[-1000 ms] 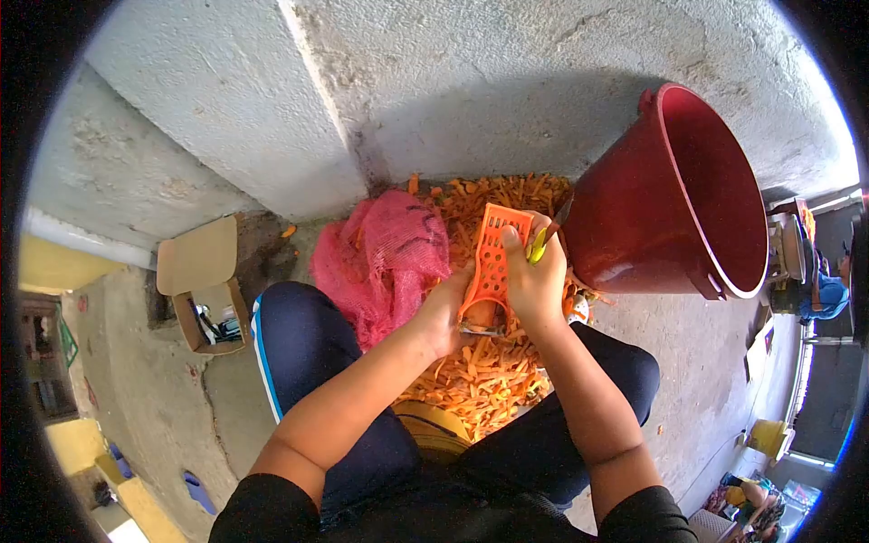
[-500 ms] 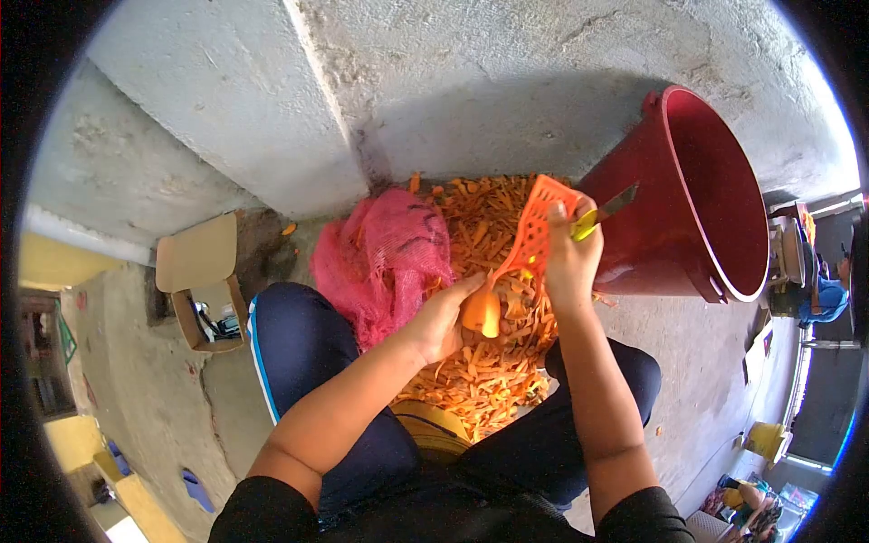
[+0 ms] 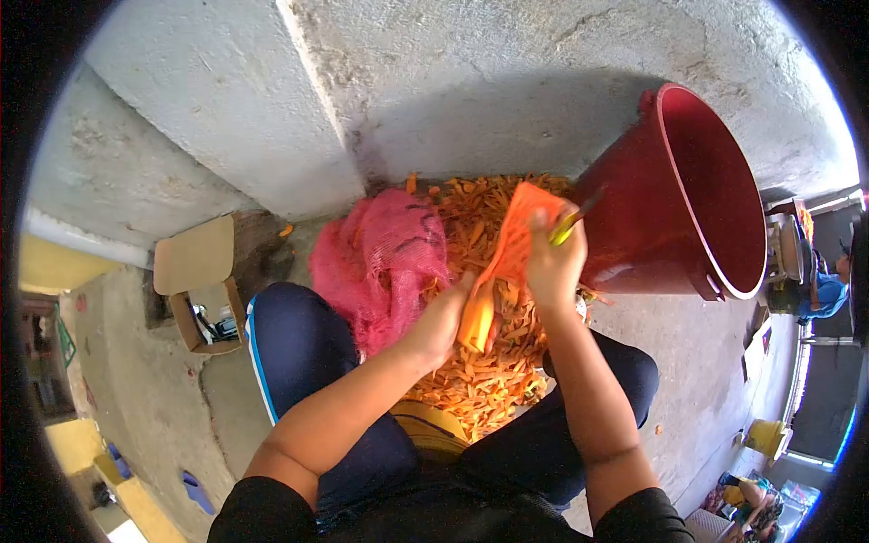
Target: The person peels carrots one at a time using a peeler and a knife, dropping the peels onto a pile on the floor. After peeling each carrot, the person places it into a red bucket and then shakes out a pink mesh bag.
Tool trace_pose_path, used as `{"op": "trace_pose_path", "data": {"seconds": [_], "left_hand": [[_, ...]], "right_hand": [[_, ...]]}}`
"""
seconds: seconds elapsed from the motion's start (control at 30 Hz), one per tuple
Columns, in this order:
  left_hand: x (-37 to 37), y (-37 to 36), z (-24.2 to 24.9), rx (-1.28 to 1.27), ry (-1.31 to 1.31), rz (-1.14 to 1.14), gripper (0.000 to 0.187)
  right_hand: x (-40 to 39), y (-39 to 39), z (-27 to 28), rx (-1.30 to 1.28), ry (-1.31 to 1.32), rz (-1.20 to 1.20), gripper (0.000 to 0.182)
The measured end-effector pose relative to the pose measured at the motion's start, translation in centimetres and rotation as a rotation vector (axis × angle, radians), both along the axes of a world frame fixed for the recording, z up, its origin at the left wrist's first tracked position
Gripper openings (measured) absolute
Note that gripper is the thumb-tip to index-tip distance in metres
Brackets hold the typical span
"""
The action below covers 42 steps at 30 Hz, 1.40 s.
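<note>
I am observing a bright, smooth-looking orange vegetable (image 3: 477, 319), tilted above the peelings (image 3: 493, 387). My left hand (image 3: 438, 324) is cupping it, fingers curling beneath; my right hand (image 3: 556, 264), raised farther off, is clenching its fingers around the orange peeler (image 3: 520, 224) and knife (image 3: 563, 230).

Large round dark-red plastic bucket (image 3: 638, 204), smooth and glossy; crumpled pink mesh sack (image 3: 385, 258), woven plastic; open brown rectangular cardboard box (image 3: 195, 256), matt; pale grey wall (image 3: 471, 81), rough; grey concrete floor (image 3: 167, 412), matt.
</note>
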State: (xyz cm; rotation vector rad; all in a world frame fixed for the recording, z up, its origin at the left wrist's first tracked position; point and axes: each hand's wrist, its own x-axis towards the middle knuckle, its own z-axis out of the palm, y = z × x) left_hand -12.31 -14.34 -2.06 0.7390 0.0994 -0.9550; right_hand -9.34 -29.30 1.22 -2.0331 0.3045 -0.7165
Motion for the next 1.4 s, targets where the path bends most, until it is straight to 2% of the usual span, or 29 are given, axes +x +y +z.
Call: {"op": "trace_pose_path", "data": {"seconds": [0.03,0.07,0.1,0.13,0.2,0.3,0.33,0.4,0.53,0.6,0.73,0.83,0.9,0.93,0.97,1.03,1.07,1.17,1.23,1.27,1.4], "left_hand": [[-0.2,0.4,-0.9,-0.111,-0.083,-0.076,0.04],[-0.3,0.5,-1.1,-0.22,-0.165,-0.152,0.04],[-0.2,0.5,-1.1,-0.204,-0.113,-0.1,0.04],[-0.1,0.6,-0.4,-0.187,-0.061,-0.046,0.039],[0.1,0.5,1.6,-0.084,0.104,0.056,0.038],[0.5,0.3,2.9,0.073,-0.022,0.027,0.038],[0.7,0.9,2.1,0.094,-0.082,-0.079,0.042],[0.5,0.5,0.6,0.129,0.008,0.029,0.048],[0.6,-0.2,1.3,0.224,0.026,0.107,0.061],[0.6,-0.4,2.5,0.125,0.129,0.179,0.061],[0.5,-0.4,2.2,0.095,0.14,0.19,0.062],[0.2,-0.6,1.6,0.241,0.026,0.159,0.063],[0.0,0.0,0.5,-0.037,-0.057,-0.004,0.052],[0.2,0.2,0.7,-0.175,-0.099,-0.087,0.047],[0.3,0.2,1.1,-0.042,-0.135,-0.092,0.042],[0.5,0.2,2.1,0.224,-0.205,-0.094,0.035],[0.4,0.0,1.8,0.269,-0.245,0.018,0.046],[0.9,0.6,0.6,0.582,-0.751,-0.006,0.06],[1.3,1.1,0.8,0.778,-0.979,0.036,0.054],[1.6,1.4,1.2,0.877,-1.093,0.058,0.05],[2.3,2.0,2.3,1.033,-1.116,-0.026,0.039]], "right_hand": [[0.9,-1.7,-0.3,-0.045,-0.044,-0.086,0.016],[1.4,-3.4,-0.2,0.094,0.02,-0.172,0.016],[1.6,-4.7,0.0,0.235,0.082,-0.255,0.016],[1.6,-4.9,0.5,0.35,0.043,-0.233,0.016],[1.4,-3.8,0.8,0.329,-0.001,-0.122,0.017],[0.5,-1.3,0.8,0.322,0.007,0.018,0.018],[0.2,-0.4,1.1,0.365,0.026,0.08,0.017],[-0.5,0.6,1.3,0.431,0.092,0.18,0.016],[-1.0,2.3,1.1,0.359,0.033,0.236,0.016],[-1.1,2.7,0.9,0.262,0.003,0.241,0.017],[-1.2,2.6,0.9,0.188,0.055,0.141,0.019],[0.0,0.2,0.1,0.095,0.066,-0.022,0.02],[1.2,-1.7,0.1,-0.052,0.003,-0.244,0.019],[1.3,-2.5,0.4,0.07,0.043,-0.24,0.019],[1.4,-3.2,0.8,0.192,0.082,-0.237,0.019],[1.4,-3.6,0.4,0.15,0.007,-0.188,0.021],[1.1,-3.3,0.7,0.123,0.004,-0.162,0.022],[0.5,-2.8,0.8,0.102,0.034,-0.051,0.023],[0.3,-2.7,1.0,0.127,0.11,0.012,0.024],[0.3,-2.9,0.7,0.057,0.136,0.048,0.024],[-0.9,-2.5,1.5,-0.104,0.402,0.385,0.023]]}}
